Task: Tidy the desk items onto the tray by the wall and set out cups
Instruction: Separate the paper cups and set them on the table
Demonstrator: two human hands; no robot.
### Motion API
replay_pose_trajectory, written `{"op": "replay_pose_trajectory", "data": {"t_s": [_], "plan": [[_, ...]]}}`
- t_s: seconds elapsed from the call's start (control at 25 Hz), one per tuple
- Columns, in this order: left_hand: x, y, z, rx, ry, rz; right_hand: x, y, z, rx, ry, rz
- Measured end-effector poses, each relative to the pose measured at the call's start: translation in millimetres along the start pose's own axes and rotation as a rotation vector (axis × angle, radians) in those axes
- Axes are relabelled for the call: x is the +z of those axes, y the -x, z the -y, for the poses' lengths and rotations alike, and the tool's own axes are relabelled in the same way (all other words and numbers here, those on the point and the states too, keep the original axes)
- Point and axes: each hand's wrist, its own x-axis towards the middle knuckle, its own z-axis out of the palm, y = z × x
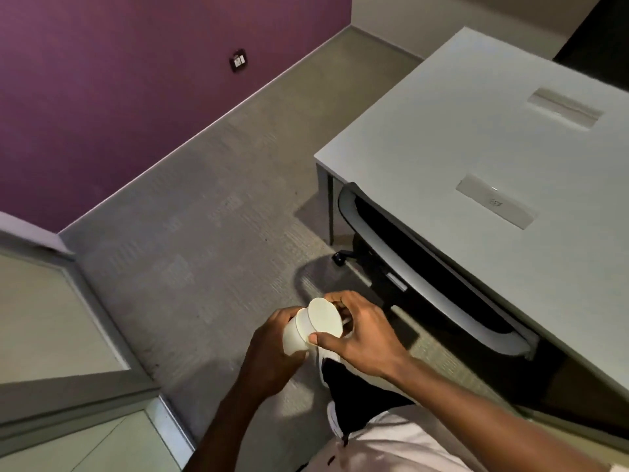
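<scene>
I hold a short stack of white paper cups (296,330) sideways in front of my body, their bases pointing away from me. My left hand (270,349) wraps around the stack from the left. My right hand (360,332) grips the end cup (325,316), thumb under its rim and fingers over the top, and this cup sits slightly out of the stack. The grey desk (476,137) lies to the right, its top bare apart from two cable flaps. No tray is in view.
An office chair (425,267) is pushed under the desk's near edge. Grey carpet (204,216) stretches to a purple wall (102,80) with a socket. A grey partition or door frame (68,386) stands at the lower left.
</scene>
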Motion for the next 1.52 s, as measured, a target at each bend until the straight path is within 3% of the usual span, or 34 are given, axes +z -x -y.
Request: {"op": "replay_pose_trajectory", "data": {"t_s": [0.36, 0.68, 0.88, 1.16, 1.52], "plan": [[-112.6, -114.1, 31.9, -0.055, 0.025, -0.138, 9.7, -150.7, 74.2, 0.053, -0.105, -0.192], [-185.6, -228.7, 45.0, -0.132, 0.149, -0.116, 14.1, -256.4, 120.8, 0.149, -0.200, -0.274], [-247.7, -331.4, 63.6, -0.004, 0.154, 0.017, 14.7, -339.2, 151.3, 0.217, -0.253, -0.427], [-313.0, -456.1, 39.6, 0.280, 0.032, 0.280, 12.9, -397.9, 193.9, 0.340, -0.342, -0.784], [-266.5, -560.0, -25.7, 0.491, -0.044, 0.497, -45.1, -404.7, 154.6, 0.597, -0.359, -1.220]]}}
